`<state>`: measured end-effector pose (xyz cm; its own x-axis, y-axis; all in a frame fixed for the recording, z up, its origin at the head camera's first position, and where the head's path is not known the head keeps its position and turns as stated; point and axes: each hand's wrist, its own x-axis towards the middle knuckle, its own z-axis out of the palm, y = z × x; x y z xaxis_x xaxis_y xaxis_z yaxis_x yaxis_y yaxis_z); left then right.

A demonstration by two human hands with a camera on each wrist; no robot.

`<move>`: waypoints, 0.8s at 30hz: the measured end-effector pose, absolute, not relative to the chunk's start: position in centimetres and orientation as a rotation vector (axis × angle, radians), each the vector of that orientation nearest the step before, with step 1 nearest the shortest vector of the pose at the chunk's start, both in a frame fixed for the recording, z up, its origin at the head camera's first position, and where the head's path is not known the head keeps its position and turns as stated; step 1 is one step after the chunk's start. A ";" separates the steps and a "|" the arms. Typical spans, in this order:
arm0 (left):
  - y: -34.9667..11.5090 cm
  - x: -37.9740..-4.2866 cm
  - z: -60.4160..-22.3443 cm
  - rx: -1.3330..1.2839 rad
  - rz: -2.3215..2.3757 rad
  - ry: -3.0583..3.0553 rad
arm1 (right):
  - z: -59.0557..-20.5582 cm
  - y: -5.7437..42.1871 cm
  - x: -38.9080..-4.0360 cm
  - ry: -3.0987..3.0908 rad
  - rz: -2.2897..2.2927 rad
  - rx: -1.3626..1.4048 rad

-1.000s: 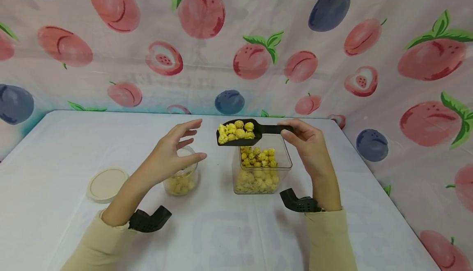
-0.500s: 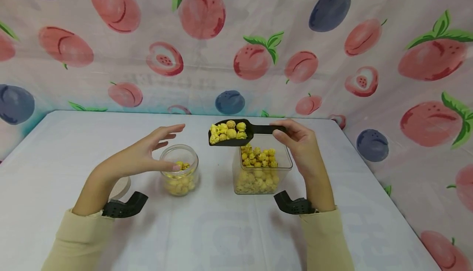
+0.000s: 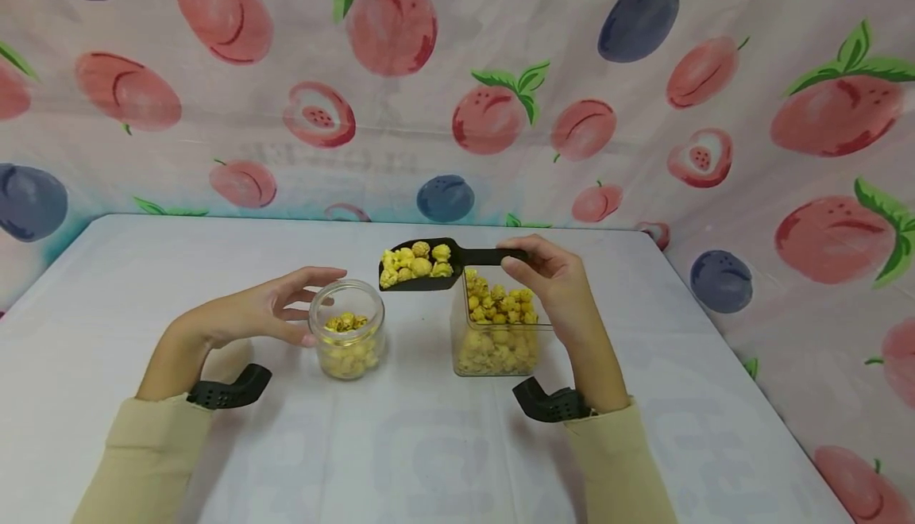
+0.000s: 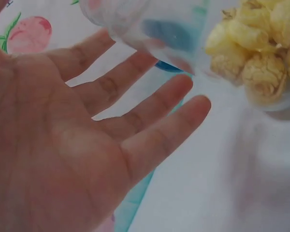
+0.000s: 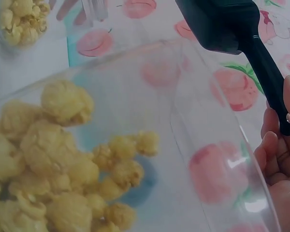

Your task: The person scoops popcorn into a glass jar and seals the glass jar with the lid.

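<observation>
My right hand (image 3: 556, 279) grips the black scoop (image 3: 480, 256) by its handle end, thumb and fingers pinched round it. Yellow popcorn (image 3: 418, 263) fills the scoop's bowl, which is held level in the air between the two containers. My left hand (image 3: 260, 311) reaches round the left side of a round clear jar (image 3: 350, 353), thumb in front and fingers behind. In the left wrist view its fingers (image 4: 159, 145) are spread and nearly straight; whether they touch the jar I cannot tell. The jar stands upright, uncovered, partly filled with popcorn.
A square clear container (image 3: 496, 353) of popcorn stands right of the jar, below my right hand and the scoop's handle. Behind my left wrist lies a cream round lid (image 3: 225, 359), partly hidden. A fruit-patterned cloth (image 3: 400, 135) hangs behind the white table (image 3: 429, 460).
The loaded scoop has moved left and slightly down, from above the square container toward the jar. My left hand has drawn back left from over the jar and come down beside it.
</observation>
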<state>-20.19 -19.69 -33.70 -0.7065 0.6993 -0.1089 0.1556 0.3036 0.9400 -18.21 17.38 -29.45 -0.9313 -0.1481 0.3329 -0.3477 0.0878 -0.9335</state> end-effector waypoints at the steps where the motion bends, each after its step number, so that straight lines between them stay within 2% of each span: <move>1: -19.7 -20.3 -33.8 0.746 1.412 2.053 | -29.5 17.3 -18.2 -2.209 1.958 0.505; 24: -20.0 -20.9 -34.8 0.691 1.430 2.035 | -29.6 14.8 -17.7 -2.406 1.726 0.501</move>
